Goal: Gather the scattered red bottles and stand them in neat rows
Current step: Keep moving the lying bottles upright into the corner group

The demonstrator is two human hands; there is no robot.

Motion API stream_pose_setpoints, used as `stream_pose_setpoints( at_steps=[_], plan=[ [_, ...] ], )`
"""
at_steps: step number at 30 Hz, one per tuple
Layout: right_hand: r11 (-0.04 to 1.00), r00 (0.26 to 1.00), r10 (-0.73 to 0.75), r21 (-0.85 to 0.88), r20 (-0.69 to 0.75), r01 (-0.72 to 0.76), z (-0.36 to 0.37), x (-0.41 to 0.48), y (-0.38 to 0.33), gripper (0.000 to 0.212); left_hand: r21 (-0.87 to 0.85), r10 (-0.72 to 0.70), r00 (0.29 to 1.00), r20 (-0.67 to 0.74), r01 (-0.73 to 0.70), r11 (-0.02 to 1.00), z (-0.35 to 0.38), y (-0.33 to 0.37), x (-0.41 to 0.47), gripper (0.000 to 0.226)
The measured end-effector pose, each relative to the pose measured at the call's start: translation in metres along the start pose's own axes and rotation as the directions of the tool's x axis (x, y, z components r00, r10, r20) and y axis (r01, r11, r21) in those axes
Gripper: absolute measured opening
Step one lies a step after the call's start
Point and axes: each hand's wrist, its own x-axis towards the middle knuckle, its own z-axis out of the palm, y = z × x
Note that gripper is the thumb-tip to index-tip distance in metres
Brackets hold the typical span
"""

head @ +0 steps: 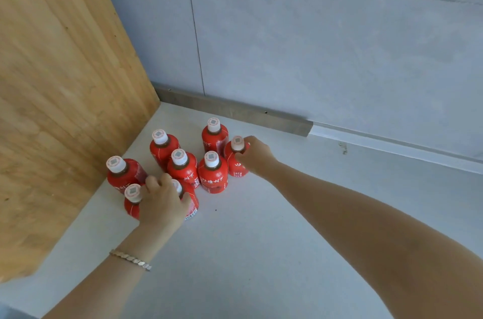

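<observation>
A wooden panel (65, 83) and grey tiled wall (313, 44) close off a corner of the pale surface (261, 253). Eight red bottles (212, 175) stand upright there in a loose cluster, long axes vertical. The right hand (254, 155) wraps the far-right bottle (236, 159) from its right side. The left hand (163, 202) covers the nearest bottle (189, 201), fingers curled around it, beside another front bottle (132, 201). Both likely slide inward next.
</observation>
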Motion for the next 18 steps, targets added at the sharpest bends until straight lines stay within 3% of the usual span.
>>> stream_pose_setpoints(
  at_steps=[2,6,10,14,16,18],
  plan=[
    [0.998,0.998,-0.023,-0.062,0.057,0.026,-0.006,-0.016,0.010,0.030,0.050,0.033,0.999,-0.024,-0.032,0.998,-0.005,0.009,-0.006,0.042],
    [0.977,0.975,0.072,-0.211,0.209,-0.027,-0.021,-0.054,0.068,0.030,0.014,0.301,0.953,-0.044,-0.301,0.954,-0.006,0.050,-0.018,0.020],
    [0.931,0.953,0.240,-0.320,0.183,-0.173,-0.051,-0.094,0.147,0.033,-0.084,0.404,0.861,0.309,-0.399,0.913,0.014,0.116,-0.034,0.018],
    [0.879,0.916,0.396,-0.318,0.072,-0.355,-0.104,-0.148,0.232,0.034,-0.119,0.393,0.623,0.676,-0.433,0.893,0.052,0.194,-0.065,0.016],
    [0.854,0.885,0.466,-0.273,0.022,-0.443,-0.134,-0.179,0.276,0.034,-0.160,0.372,0.529,0.763,-0.402,0.901,0.067,0.236,-0.088,0.020],
    [0.826,0.850,0.525,-0.220,-0.033,-0.519,-0.163,-0.213,0.321,0.036,-0.172,0.396,0.504,0.768,-0.433,0.885,0.080,0.279,-0.115,0.019]
  ],
)
